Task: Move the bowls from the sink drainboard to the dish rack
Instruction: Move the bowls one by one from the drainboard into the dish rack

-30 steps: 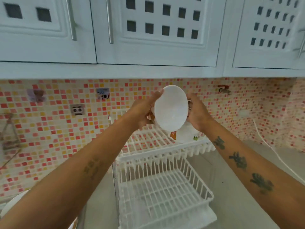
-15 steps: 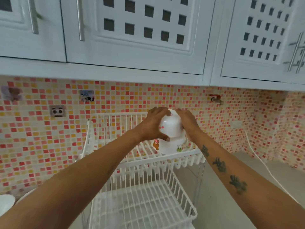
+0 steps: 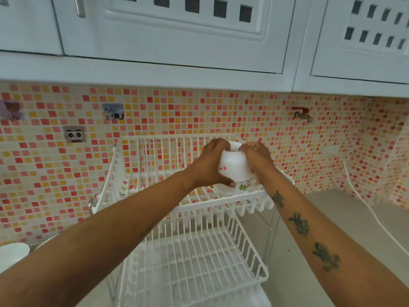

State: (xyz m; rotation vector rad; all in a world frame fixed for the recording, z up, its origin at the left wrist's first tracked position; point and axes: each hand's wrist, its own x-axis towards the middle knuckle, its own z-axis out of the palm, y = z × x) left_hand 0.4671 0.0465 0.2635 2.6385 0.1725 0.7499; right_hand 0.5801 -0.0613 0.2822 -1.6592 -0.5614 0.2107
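A white bowl [image 3: 234,168] is turned upside down on top of another white bowl with cartoon prints [image 3: 242,187], on the upper tier of the white wire dish rack [image 3: 155,165]. My left hand [image 3: 209,167] grips the upper bowl's left side, thumb low on its rim. On the bowl's right side my right hand [image 3: 257,161] holds it, fingers over its base. Both hands hide much of the bowl. Another white bowl [image 3: 12,255] shows at the far left edge, low down.
The rack's lower tier [image 3: 194,269] holds nothing. A grey counter [image 3: 332,218] runs to the right, with a white cable [image 3: 363,202] across it. White cabinets [image 3: 177,29] hang overhead. A small tap [image 3: 302,114] sticks out of the mosaic wall.
The bowl was held up with its inside facing me. It has been turned over and lowered onto the printed bowl on the upper tier. Both hands stay on it.
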